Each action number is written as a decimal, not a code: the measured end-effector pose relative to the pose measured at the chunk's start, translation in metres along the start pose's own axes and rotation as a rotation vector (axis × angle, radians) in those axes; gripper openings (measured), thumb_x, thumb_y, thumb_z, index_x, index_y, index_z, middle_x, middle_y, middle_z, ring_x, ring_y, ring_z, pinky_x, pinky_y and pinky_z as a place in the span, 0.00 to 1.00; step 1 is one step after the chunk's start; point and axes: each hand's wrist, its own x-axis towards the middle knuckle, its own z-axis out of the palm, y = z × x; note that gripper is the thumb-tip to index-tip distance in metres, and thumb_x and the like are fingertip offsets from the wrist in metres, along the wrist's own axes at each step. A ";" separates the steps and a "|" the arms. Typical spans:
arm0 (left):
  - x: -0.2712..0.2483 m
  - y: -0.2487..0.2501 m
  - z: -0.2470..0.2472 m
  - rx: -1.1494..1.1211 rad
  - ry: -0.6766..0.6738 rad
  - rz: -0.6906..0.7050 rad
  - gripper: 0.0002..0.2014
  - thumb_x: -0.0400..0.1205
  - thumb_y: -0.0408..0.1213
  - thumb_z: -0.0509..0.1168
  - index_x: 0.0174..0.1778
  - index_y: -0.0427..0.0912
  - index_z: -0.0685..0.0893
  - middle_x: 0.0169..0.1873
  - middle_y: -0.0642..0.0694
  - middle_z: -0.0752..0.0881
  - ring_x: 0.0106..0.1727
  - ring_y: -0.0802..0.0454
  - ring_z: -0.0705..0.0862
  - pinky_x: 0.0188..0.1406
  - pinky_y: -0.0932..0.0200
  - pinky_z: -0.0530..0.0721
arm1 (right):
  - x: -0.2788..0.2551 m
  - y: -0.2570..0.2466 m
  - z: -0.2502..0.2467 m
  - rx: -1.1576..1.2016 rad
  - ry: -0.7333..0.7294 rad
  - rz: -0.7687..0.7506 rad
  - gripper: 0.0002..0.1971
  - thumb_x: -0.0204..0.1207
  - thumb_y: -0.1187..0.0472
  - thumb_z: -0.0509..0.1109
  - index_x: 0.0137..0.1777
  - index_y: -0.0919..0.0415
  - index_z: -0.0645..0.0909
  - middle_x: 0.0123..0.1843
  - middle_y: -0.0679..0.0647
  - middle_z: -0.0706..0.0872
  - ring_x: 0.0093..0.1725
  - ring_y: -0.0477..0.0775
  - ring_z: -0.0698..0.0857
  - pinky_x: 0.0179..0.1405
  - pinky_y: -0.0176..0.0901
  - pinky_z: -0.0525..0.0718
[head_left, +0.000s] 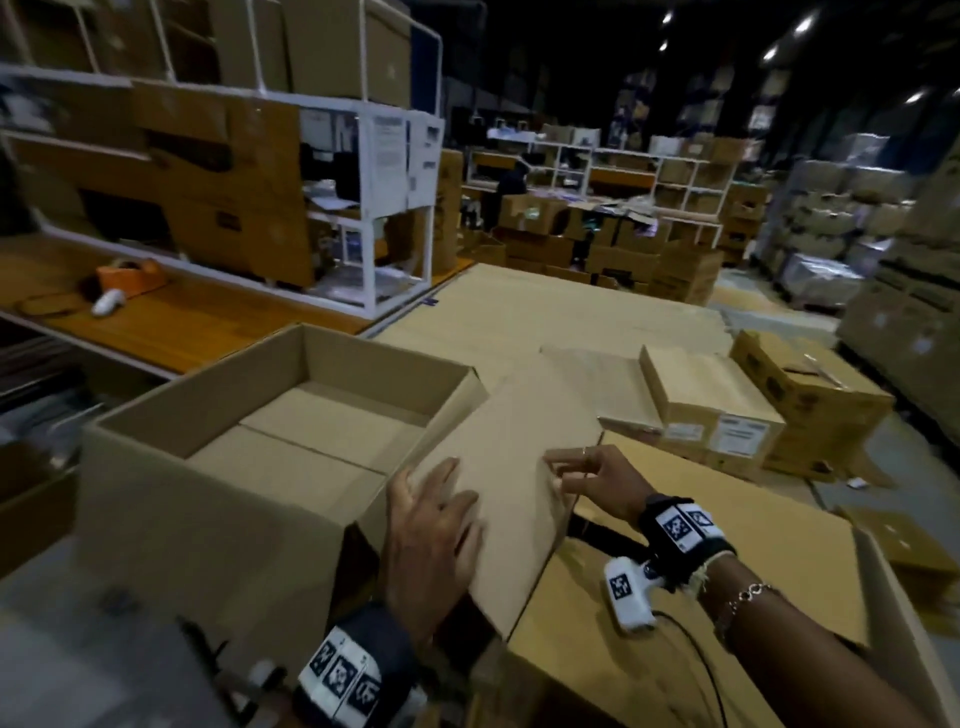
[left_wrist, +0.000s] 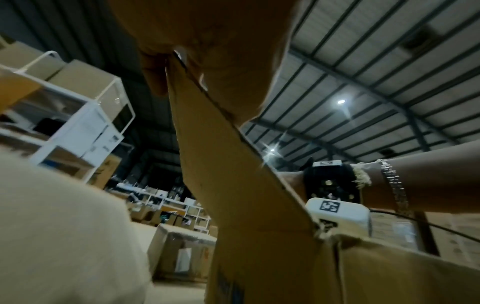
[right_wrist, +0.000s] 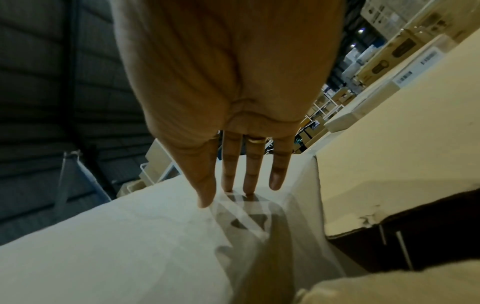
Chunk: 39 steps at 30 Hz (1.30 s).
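A large open cardboard box (head_left: 208, 467) stands in front of me, with flat cardboard inside at its bottom. Its right-hand flap (head_left: 519, 441) is raised and tilted. My left hand (head_left: 431, 530) lies on the flap's near end with fingers spread. In the left wrist view the flap (left_wrist: 221, 164) runs between the thumb and palm of the left hand (left_wrist: 207, 41), which pinches its edge. My right hand (head_left: 587, 470) touches the flap's right edge with its fingertips. In the right wrist view the right hand (right_wrist: 233, 174) has straight fingers, their tips on the pale cardboard (right_wrist: 130, 246).
Another brown box (head_left: 675, 597) lies under my right arm. Closed labelled boxes (head_left: 717, 400) stand at right beside flat cardboard sheets (head_left: 545, 306). An orange tape dispenser (head_left: 130, 275) sits on a wooden bench (head_left: 208, 327) at left, below white shelving (head_left: 374, 234) loaded with boxes.
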 end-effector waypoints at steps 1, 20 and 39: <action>-0.003 -0.006 0.003 0.004 -0.009 -0.033 0.14 0.78 0.48 0.70 0.58 0.49 0.90 0.77 0.44 0.78 0.75 0.37 0.75 0.77 0.39 0.66 | 0.002 0.004 0.001 -0.066 -0.042 -0.002 0.20 0.73 0.75 0.76 0.63 0.59 0.89 0.70 0.51 0.86 0.67 0.46 0.85 0.61 0.29 0.83; -0.036 0.038 0.060 0.080 -0.512 -0.075 0.33 0.83 0.60 0.56 0.84 0.50 0.68 0.85 0.46 0.67 0.86 0.44 0.63 0.86 0.48 0.59 | -0.005 0.034 0.018 -0.649 -0.195 -0.166 0.22 0.77 0.62 0.76 0.72 0.54 0.83 0.74 0.49 0.84 0.72 0.51 0.83 0.72 0.42 0.79; 0.030 0.055 0.087 -0.071 -0.621 0.025 0.26 0.92 0.37 0.53 0.88 0.40 0.59 0.87 0.42 0.60 0.87 0.42 0.58 0.85 0.49 0.56 | 0.054 0.061 -0.013 -0.758 -0.262 -0.011 0.30 0.71 0.57 0.83 0.73 0.61 0.83 0.81 0.51 0.75 0.77 0.52 0.78 0.72 0.39 0.74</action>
